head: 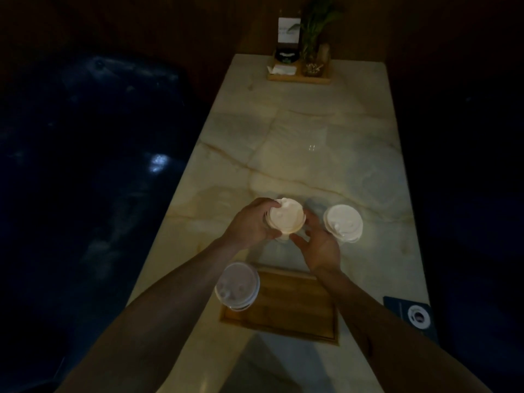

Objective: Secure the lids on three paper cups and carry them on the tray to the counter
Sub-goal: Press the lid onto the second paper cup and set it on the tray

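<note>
Wooden tray (pixel 295 307) sits at the marble table's (pixel 326 154) near edge, one lidded cup (pixel 237 286) on its left corner. Beyond it, the left hand (pixel 249 222) grasps the middle cup (pixel 285 219), while the right hand (pixel 319 245), fingers spread and released, hovers beside it. A third cup (pixel 343 222) stands at right. Uneven pressure in this dim light could leave a lid unseated, or tip the cup.

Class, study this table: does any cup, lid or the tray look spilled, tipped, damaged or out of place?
Nothing stands out. All three lidded cups stand upright: one on the wooden tray, at its left end, one held by the left hand at, one to the right. No spill shows, though lighting is dim.
</note>
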Tool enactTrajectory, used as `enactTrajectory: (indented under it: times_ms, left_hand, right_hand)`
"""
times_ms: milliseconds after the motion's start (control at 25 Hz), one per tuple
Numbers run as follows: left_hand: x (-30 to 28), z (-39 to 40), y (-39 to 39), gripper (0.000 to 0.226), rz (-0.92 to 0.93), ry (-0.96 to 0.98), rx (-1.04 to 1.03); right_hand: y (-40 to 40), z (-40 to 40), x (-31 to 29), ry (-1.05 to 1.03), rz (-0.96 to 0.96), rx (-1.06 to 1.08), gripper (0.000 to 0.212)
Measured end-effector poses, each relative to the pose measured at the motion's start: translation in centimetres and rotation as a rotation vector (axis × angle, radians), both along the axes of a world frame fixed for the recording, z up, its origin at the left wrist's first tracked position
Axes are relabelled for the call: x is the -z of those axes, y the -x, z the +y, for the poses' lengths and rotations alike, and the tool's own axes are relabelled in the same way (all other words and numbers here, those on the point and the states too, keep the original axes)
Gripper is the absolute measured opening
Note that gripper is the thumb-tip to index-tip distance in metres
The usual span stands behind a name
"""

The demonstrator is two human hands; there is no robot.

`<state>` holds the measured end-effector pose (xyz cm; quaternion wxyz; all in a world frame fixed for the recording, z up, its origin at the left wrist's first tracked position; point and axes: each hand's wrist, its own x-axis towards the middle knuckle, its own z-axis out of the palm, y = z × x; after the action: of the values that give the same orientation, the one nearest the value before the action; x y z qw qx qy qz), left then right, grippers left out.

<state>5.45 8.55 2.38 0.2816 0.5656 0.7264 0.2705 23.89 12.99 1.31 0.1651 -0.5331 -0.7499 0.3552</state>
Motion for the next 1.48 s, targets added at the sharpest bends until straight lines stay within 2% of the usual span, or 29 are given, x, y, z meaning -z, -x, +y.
enactTrajectory:
  times_ms: [120, 400, 640, 880, 1040, 1360, 1480]
  left_hand:
    - [-1.2, -0.6, -0.3, 0.071, -0.025, -0.042, -0.03]
    - [-7.1, -4.1, -0.9, 0.062, -0.109, -0.211, -0.018]
    - [-12.5, -7.2, -3.1, 0.059, -0.136, -0.293, -0.053]
    - [-15.9, -9.4, -5.0, 0.058, -0.142, -0.364, -0.014]
    - [-16.6, -9.9, -5.7, 0.057, -0.112, -0.387, -0.005]
    - [-17.4, -10.7, -7.2, 0.055, -0.13, -0.407, -0.062]
    - [-17.9, -11.3, -7.7, 0.057, -0.096, -0.428, -0.024]
  right_hand:
    - [-0.3, -0.6, -1.1, -0.003, 0.09, 0.017, 0.067]
    - [-2.2, -3.5, -5.6, 0.096, 0.512, 0.03, 0.073]
    - [-3.9, -5.5, -9.2, 0.076, 0.671, -0.043, 0.077]
    - [-5.6, -6.3, -10.6, 0.098, 0.7, -0.135, 0.09]
    - [-6.2, -6.6, -10.7, 0.088, 0.685, -0.135, 0.081]
    - [-6.6, -7.4, -11.3, 0.084, 0.682, -0.13, 0.085]
    - [-7.1, -8.1, -11.9, 0.085, 0.704, -0.118, 0.081]
